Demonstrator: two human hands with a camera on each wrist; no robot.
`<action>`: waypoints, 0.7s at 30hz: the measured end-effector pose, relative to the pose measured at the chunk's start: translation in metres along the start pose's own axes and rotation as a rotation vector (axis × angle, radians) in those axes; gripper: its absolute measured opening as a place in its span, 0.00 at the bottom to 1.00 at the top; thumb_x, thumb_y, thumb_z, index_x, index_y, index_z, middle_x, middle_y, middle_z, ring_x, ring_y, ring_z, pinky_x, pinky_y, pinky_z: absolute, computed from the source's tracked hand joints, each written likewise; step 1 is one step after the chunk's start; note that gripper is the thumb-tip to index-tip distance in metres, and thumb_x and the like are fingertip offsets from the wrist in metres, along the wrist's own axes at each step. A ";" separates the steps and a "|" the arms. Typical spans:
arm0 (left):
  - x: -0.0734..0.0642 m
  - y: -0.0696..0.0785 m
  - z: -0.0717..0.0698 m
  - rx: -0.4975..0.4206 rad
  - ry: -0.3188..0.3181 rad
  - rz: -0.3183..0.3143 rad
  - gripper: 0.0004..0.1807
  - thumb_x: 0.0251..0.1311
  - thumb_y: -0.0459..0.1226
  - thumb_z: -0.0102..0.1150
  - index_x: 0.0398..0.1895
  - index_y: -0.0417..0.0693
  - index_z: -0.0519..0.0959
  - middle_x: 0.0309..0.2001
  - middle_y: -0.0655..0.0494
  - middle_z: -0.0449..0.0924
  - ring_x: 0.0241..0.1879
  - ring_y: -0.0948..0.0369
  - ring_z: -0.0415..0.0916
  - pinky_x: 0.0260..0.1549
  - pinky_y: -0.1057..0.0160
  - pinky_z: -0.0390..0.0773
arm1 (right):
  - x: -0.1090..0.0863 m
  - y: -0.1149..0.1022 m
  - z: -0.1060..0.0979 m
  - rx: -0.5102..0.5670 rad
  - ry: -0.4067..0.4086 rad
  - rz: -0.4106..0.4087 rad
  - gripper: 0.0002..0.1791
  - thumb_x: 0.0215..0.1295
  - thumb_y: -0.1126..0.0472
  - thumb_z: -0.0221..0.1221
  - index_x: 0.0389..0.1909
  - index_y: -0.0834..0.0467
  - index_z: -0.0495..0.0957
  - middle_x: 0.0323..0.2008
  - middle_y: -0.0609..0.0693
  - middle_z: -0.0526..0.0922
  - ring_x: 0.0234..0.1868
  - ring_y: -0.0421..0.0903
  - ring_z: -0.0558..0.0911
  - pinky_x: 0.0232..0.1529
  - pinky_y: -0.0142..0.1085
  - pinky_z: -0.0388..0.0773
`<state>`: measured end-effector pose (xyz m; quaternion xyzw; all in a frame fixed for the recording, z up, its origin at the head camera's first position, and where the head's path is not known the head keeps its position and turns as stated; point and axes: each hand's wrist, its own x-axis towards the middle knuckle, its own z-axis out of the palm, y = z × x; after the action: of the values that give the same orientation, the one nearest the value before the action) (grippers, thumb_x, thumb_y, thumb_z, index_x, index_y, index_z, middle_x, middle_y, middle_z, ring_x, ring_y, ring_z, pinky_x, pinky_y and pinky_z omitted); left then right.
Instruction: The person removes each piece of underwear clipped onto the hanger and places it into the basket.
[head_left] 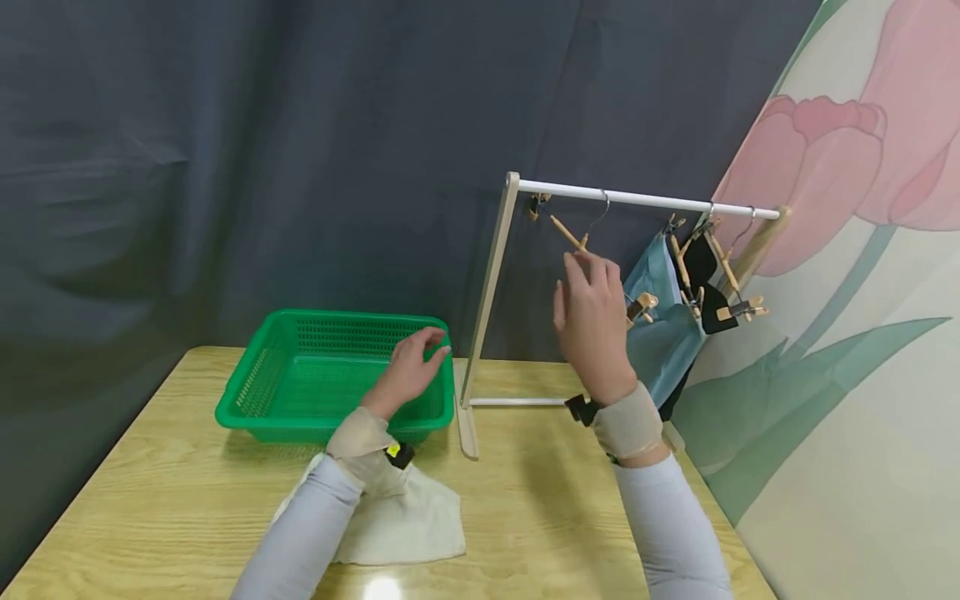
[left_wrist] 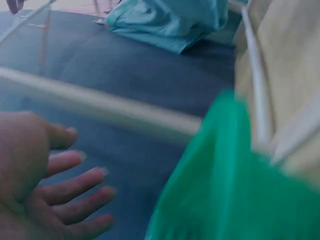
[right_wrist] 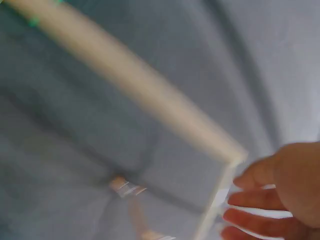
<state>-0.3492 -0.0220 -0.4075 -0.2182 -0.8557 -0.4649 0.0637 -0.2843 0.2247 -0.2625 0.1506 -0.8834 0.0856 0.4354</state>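
Observation:
My right hand is raised before a small garment rack, its fingers loosely bent and nothing held. In the head view it overlaps a wooden clip hanger that hangs from the rack's white bar. The right wrist view shows these fingers apart from the hanger's clips. My left hand hovers over the right side of a green plastic basket, holding nothing. In the left wrist view its fingers are spread beside the basket's blurred rim. A white cloth lies on the table below the left forearm.
Light blue clothing and black clothing hang on clip hangers at the rack's right end. A wooden rack post stands just right of the basket. Behind is a dark curtain; a tulip-painted wall borders the right.

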 end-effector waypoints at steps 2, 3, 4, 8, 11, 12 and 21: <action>-0.014 -0.006 -0.019 0.086 -0.031 0.019 0.23 0.78 0.43 0.50 0.69 0.41 0.71 0.65 0.40 0.74 0.66 0.44 0.71 0.62 0.42 0.72 | -0.020 -0.016 -0.013 0.055 -0.029 -0.083 0.22 0.72 0.65 0.59 0.63 0.70 0.76 0.56 0.66 0.77 0.55 0.63 0.76 0.55 0.54 0.77; -0.021 -0.009 -0.030 0.127 -0.037 0.027 0.23 0.78 0.43 0.50 0.69 0.40 0.71 0.65 0.40 0.74 0.66 0.44 0.71 0.62 0.41 0.73 | -0.030 -0.024 -0.018 0.081 -0.063 -0.119 0.22 0.72 0.65 0.60 0.63 0.69 0.76 0.56 0.65 0.78 0.55 0.61 0.77 0.53 0.53 0.78; -0.027 -0.013 -0.040 0.173 -0.035 0.030 0.23 0.78 0.43 0.50 0.68 0.40 0.72 0.65 0.40 0.74 0.65 0.43 0.71 0.61 0.41 0.73 | -0.040 -0.031 -0.022 0.105 -0.112 -0.155 0.22 0.72 0.64 0.60 0.64 0.68 0.76 0.56 0.64 0.78 0.54 0.60 0.78 0.52 0.51 0.79; -0.052 -0.032 -0.078 0.324 0.016 0.028 0.22 0.78 0.44 0.50 0.65 0.39 0.75 0.64 0.37 0.75 0.64 0.40 0.72 0.60 0.38 0.73 | -0.081 -0.057 -0.024 0.219 -0.463 -0.290 0.31 0.72 0.58 0.63 0.72 0.60 0.69 0.63 0.59 0.75 0.58 0.53 0.80 0.52 0.45 0.82; -0.069 -0.049 -0.103 0.386 0.084 0.016 0.22 0.78 0.43 0.51 0.62 0.34 0.76 0.62 0.32 0.74 0.63 0.35 0.70 0.59 0.34 0.71 | -0.112 -0.075 -0.006 0.347 -0.811 -0.358 0.41 0.69 0.56 0.66 0.79 0.51 0.59 0.72 0.58 0.66 0.66 0.53 0.76 0.55 0.40 0.81; -0.074 -0.054 -0.110 0.398 0.112 0.010 0.22 0.77 0.42 0.53 0.62 0.33 0.76 0.62 0.31 0.74 0.63 0.34 0.69 0.60 0.33 0.69 | -0.122 -0.080 0.002 0.392 -0.928 -0.366 0.44 0.69 0.56 0.67 0.81 0.48 0.55 0.75 0.58 0.62 0.69 0.53 0.73 0.56 0.39 0.81; -0.110 -0.099 -0.132 0.418 0.430 -0.071 0.21 0.68 0.37 0.60 0.55 0.28 0.78 0.67 0.23 0.63 0.67 0.28 0.56 0.62 0.27 0.56 | -0.186 -0.134 0.075 0.450 -1.219 -0.263 0.52 0.66 0.43 0.65 0.81 0.30 0.41 0.81 0.63 0.44 0.71 0.61 0.71 0.58 0.45 0.80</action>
<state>-0.3054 -0.2123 -0.4436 -0.0667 -0.9069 -0.3161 0.2706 -0.1871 0.1136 -0.4531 0.3658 -0.9064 0.1137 -0.1779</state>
